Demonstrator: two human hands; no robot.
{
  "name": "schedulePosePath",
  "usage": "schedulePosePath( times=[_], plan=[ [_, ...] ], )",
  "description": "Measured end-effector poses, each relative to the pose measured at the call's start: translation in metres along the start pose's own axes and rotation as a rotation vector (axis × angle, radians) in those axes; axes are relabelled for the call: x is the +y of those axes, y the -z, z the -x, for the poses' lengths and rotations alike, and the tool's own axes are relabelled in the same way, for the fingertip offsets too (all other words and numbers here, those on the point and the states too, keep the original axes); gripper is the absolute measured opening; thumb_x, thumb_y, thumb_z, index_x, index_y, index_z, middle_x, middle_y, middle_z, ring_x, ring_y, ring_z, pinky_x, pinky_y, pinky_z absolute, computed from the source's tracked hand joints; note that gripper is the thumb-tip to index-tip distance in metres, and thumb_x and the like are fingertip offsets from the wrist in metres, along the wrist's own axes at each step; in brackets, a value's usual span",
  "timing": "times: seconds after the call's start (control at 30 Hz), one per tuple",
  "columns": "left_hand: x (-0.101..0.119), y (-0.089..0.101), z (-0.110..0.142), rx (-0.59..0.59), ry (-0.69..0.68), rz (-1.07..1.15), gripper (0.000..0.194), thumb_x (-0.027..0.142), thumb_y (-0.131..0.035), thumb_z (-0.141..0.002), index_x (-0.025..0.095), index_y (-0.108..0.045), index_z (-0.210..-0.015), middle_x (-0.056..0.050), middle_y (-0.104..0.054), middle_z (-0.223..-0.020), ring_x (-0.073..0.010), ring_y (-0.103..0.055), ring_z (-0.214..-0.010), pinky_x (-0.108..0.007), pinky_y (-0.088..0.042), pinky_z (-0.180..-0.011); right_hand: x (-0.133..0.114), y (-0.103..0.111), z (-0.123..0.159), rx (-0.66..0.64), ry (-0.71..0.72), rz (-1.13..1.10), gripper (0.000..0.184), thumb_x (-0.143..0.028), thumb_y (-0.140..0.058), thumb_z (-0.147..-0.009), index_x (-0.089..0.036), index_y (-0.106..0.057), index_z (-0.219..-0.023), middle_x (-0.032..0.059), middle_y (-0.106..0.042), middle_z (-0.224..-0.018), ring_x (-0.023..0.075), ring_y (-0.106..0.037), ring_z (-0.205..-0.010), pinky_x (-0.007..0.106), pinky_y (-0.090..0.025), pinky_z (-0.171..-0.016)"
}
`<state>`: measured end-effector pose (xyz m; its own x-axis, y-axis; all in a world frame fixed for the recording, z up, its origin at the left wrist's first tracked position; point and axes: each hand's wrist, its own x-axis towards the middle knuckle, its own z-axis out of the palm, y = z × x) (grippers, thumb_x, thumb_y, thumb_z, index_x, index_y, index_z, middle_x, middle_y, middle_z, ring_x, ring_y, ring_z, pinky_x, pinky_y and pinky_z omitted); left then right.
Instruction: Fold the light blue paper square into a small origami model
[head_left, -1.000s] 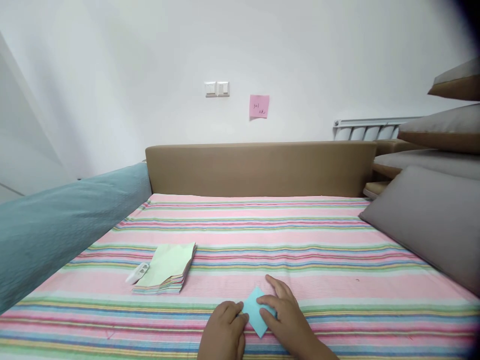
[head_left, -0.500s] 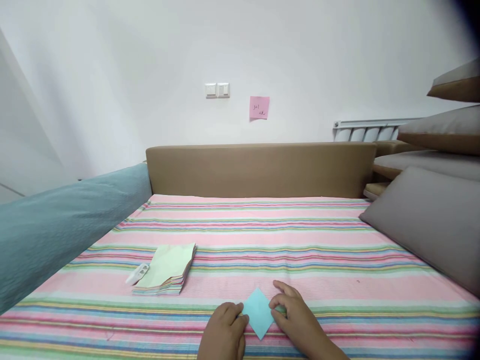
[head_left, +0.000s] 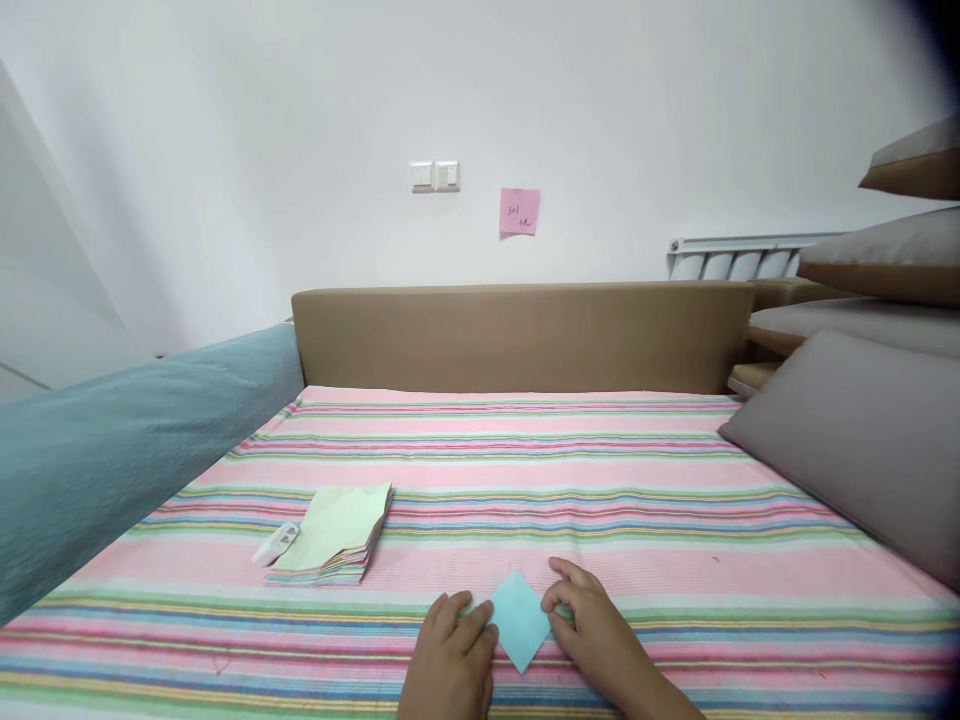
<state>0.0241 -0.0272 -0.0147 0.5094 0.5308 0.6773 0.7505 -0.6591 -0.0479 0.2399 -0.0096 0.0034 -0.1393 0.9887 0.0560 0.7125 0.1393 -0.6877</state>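
Observation:
A light blue square of paper (head_left: 520, 622) lies on the striped cloth with one corner pointing toward me, like a diamond. My left hand (head_left: 453, 655) has its thumb and index finger closed at the paper's left corner, while its other fingers reach forward over the cloth. At the right corner, the thumb and bent fingers of my right hand (head_left: 592, 625) pinch the edge, and one finger stretches out above. Both corners are partly hidden under the fingertips.
Left of my hands lies a stack of coloured paper (head_left: 341, 525), pale green on top, beside a small white object (head_left: 277, 543). The striped cloth (head_left: 525, 470) reaches a brown backrest (head_left: 525, 340). Grey cushions (head_left: 862, 430) stand at right, a blue-covered armrest (head_left: 150, 420) at left.
The fingers of my left hand have spread and shifted slightly at the left corner. My right hand stays at the right corner. The paper has hardly moved.

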Motion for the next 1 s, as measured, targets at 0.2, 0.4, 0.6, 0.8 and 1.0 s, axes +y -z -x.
schedulePosePath(
  times=[0.2,0.4,0.6,0.8,1.0],
  plan=[
    [0.000,0.000,-0.002,0.020,0.010,0.072,0.036,0.006,-0.046,-0.064,0.021,-0.062,-0.092,-0.001,-0.068,-0.098,-0.0230,-0.057,-0.083,-0.039,-0.050,-0.075,-0.011,0.001,0.007,0.076,0.087,0.013,0.028,-0.016,-0.041,-0.075,-0.021,-0.065,-0.088,0.0075,-0.043,-0.135,0.0242,-0.035,-0.128,0.043,-0.031,-0.103],
    [-0.003,-0.005,0.000,0.061,-0.011,0.079,0.036,0.006,-0.045,-0.064,0.021,-0.063,-0.091,-0.001,-0.068,-0.096,-0.0219,-0.058,-0.080,-0.035,-0.052,-0.071,-0.024,-0.009,0.016,-0.058,0.314,0.129,0.038,-0.017,-0.043,-0.076,-0.028,-0.065,-0.106,0.0029,-0.027,-0.147,0.0269,-0.022,-0.134,0.048,-0.022,-0.107],
    [-0.003,-0.004,0.000,0.050,-0.014,0.080,0.035,0.007,-0.046,-0.063,0.021,-0.063,-0.090,-0.001,-0.068,-0.097,-0.0220,-0.058,-0.082,-0.036,-0.052,-0.073,-0.020,-0.004,0.013,-0.031,0.235,0.125,0.036,-0.015,-0.041,-0.075,-0.024,-0.069,-0.096,0.0053,-0.035,-0.143,0.0245,-0.028,-0.131,0.044,-0.024,-0.107],
    [-0.002,0.009,-0.007,-0.035,-0.021,0.074,0.036,0.006,-0.046,-0.067,0.021,-0.064,-0.095,-0.002,-0.068,-0.101,-0.0216,-0.059,-0.085,-0.035,-0.053,-0.076,-0.006,0.004,0.009,0.010,0.088,0.080,0.031,-0.013,-0.042,-0.071,-0.020,-0.070,-0.081,0.0069,-0.044,-0.136,0.0225,-0.035,-0.127,0.040,-0.028,-0.105],
    [-0.001,0.014,-0.009,-0.041,-0.014,0.079,0.036,0.006,-0.046,-0.069,0.021,-0.064,-0.097,-0.001,-0.068,-0.102,-0.0220,-0.059,-0.084,-0.036,-0.054,-0.074,-0.007,0.010,0.010,0.003,0.039,0.012,0.030,-0.015,-0.038,-0.074,-0.020,-0.066,-0.082,0.0068,-0.050,-0.129,0.0204,-0.042,-0.122,0.037,-0.032,-0.102]
  ],
)
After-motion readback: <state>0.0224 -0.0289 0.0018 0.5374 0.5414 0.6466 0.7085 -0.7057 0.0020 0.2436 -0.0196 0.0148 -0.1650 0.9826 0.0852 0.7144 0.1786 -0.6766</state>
